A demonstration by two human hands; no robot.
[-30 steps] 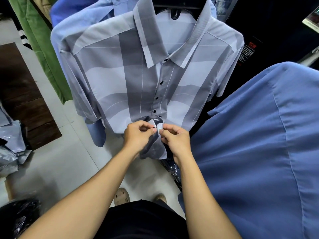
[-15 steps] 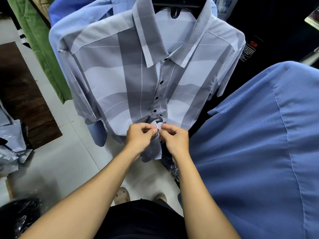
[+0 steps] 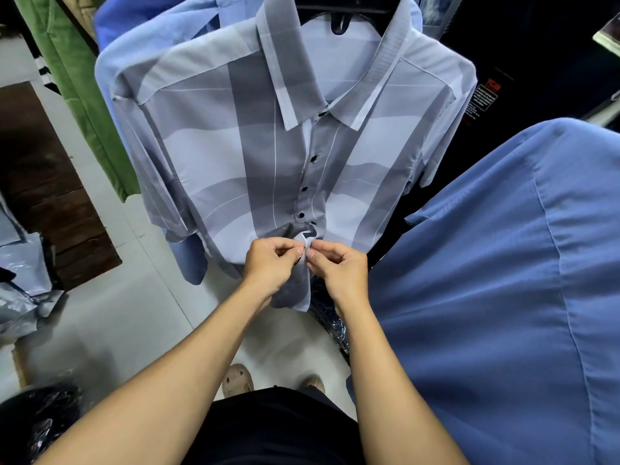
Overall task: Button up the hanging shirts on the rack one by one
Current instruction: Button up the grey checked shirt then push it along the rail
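Shirts on the rack are what I'm working through here, and right now I'm busy with the grey striped shirt (image 3: 235,156) hanging dead centre in front of me.

Nearest to me, my two bare forearms are reaching forward and meeting low on its front. My left hand (image 3: 270,265) is pinching the placket edge (image 3: 304,242) between thumb and curled fingers, and my right hand (image 3: 339,268) is pinching the opposite edge just beside it, fingertips nearly touching. The little fold of fabric is bunching up between them. I can't actually see the button I'm working on, it's hidden under my fingers.

My read: I'm doing one of the lower buttons. Three dark buttons (image 3: 304,188) above my hands are sitting closed in a neat line, plus one up at the collar (image 3: 292,78). Below my hands the hem is hanging loose, so I'm guessing there's at least one more to go. The next bit needs me to line the buttonhole over the button and push it through while keeping both edges taut.

Fabric is looking thin and smooth, kinda drapey, with broad grey and pale bands and fine white lines. Buttons are small, round, glossy.

To the right a plain blue shirt (image 3: 503,280) is filling the near side, matte and soft. Far left a green garment (image 3: 77,78) is hanging, looking velvety. Up top a black hanger (image 3: 339,15) is holding my shirt.
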